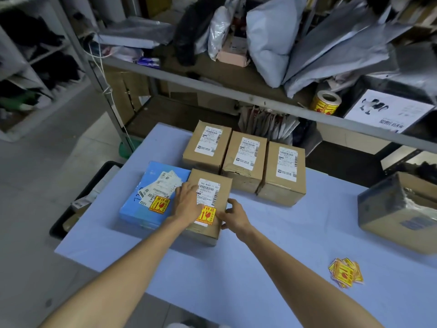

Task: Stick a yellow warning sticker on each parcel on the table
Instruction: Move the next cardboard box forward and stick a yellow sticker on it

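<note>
Crowding front box (208, 204): blue parcel (151, 200), hands.

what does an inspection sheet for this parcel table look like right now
surface: light blue table, mostly bare in front
job's things: blue parcel and front box stickered; three rear boxes unstickered; loose yellow stickers; wrapped box at right, no sticker seen
clutter: sticker roll and mailer bags on shelf
hands: left hand flat on front box, right hand at its edge
cables: white cord on rack post
surroundings: black bin beside table
</note>
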`<act>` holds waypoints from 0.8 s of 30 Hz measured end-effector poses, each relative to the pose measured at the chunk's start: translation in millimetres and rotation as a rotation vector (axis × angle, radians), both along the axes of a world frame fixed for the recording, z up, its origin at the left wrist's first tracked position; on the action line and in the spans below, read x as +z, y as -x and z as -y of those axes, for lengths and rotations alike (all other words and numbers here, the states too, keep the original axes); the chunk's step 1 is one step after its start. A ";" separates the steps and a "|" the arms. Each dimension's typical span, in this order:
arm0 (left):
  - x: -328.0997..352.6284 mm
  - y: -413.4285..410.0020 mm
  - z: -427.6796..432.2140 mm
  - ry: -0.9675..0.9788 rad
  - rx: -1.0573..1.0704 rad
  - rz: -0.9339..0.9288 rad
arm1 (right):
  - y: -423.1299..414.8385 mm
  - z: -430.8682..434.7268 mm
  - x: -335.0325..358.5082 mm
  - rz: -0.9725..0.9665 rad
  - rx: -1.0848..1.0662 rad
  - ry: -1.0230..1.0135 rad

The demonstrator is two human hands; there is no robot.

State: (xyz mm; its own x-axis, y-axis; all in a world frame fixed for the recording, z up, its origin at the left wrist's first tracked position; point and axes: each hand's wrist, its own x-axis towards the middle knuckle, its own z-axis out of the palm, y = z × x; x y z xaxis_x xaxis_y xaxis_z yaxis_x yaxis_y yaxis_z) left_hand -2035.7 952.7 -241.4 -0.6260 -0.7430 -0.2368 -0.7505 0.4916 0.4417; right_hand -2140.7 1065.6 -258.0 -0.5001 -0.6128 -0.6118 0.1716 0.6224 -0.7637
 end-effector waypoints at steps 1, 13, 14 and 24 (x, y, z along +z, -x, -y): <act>0.4 3.2 -2.1 0.010 0.006 -0.009 | 1.3 -1.2 0.0 0.002 0.009 -0.008; 26.8 116.4 -49.1 0.031 -0.308 -0.046 | 110.0 -61.9 46.7 -0.444 0.003 -0.158; 28.6 127.3 -53.0 0.062 -0.359 -0.031 | 122.3 -69.3 49.1 -0.481 0.004 -0.182; 26.9 225.1 -73.8 0.099 -0.379 0.055 | 219.4 -92.6 39.8 -0.628 0.041 -0.293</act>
